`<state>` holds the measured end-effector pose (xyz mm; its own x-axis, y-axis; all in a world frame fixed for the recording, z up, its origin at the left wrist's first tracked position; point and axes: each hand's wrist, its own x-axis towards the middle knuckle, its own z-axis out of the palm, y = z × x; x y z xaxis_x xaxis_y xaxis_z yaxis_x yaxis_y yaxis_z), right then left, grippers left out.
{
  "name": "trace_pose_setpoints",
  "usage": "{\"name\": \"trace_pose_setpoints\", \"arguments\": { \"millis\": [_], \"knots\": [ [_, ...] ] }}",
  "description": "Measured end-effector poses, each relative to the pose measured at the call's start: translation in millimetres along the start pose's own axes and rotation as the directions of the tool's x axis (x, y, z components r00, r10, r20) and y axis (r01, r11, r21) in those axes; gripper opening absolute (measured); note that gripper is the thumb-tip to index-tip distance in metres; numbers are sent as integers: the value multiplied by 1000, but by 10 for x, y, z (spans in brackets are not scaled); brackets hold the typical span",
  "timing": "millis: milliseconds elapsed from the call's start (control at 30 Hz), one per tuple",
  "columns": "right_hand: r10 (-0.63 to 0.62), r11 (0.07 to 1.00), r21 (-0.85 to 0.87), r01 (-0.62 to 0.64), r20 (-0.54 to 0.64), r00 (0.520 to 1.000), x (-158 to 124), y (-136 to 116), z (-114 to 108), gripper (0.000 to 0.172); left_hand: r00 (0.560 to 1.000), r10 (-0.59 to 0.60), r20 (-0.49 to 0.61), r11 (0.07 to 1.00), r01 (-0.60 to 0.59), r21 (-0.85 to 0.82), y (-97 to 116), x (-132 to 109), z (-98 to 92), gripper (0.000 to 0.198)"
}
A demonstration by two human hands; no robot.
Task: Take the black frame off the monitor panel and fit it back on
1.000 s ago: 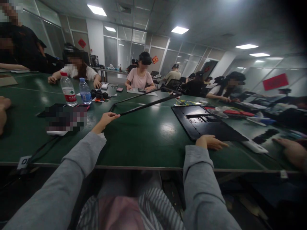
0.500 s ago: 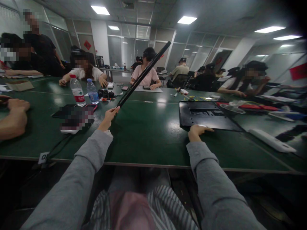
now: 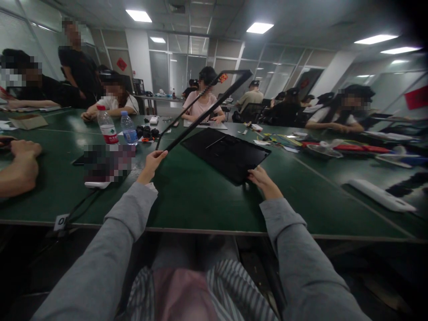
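Note:
A thin black rectangular frame, like a laptop screen bezel [image 3: 207,113], is held up and tilted by my left hand [image 3: 153,166], whose fingers close on its near end. Its open middle shows the room behind. My right hand [image 3: 264,180] grips the near right corner of a black laptop casing panel [image 3: 224,158]. The panel is slanted over the green table [image 3: 197,205], its far part behind and below the bezel. Whether its far edge touches the table I cannot tell.
A red-capped bottle [image 3: 107,126], a blue-capped bottle [image 3: 129,129] and a blurred phone-like device [image 3: 100,171] stand left. Another person's hand [image 3: 25,154] rests farther left. A white power strip [image 3: 379,196] and cables [image 3: 279,139] lie right. Several people sit around.
My right hand has brought the casing panel leftward and turned it, so a plainer face shows. The bezel in my left hand has rotated from nearly edge-on to showing its opening.

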<state>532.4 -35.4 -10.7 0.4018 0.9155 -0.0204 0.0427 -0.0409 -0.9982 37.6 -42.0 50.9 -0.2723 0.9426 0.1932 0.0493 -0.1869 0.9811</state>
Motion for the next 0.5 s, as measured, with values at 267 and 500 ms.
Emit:
{"name": "trace_pose_setpoints", "arguments": {
  "millis": [267, 500],
  "knots": [
    [-186, 973, -196, 121, -358, 915, -45, -254, -139, 35, 978, 189, 92, 947, -207, 247, -219, 189, -6, 48],
    [-238, 967, 100, 236, 8, 971, -259, -523, -120, 67, 940, 259, 223, 756, -341, 559, -249, 121, 16, 42]
  ]
}}
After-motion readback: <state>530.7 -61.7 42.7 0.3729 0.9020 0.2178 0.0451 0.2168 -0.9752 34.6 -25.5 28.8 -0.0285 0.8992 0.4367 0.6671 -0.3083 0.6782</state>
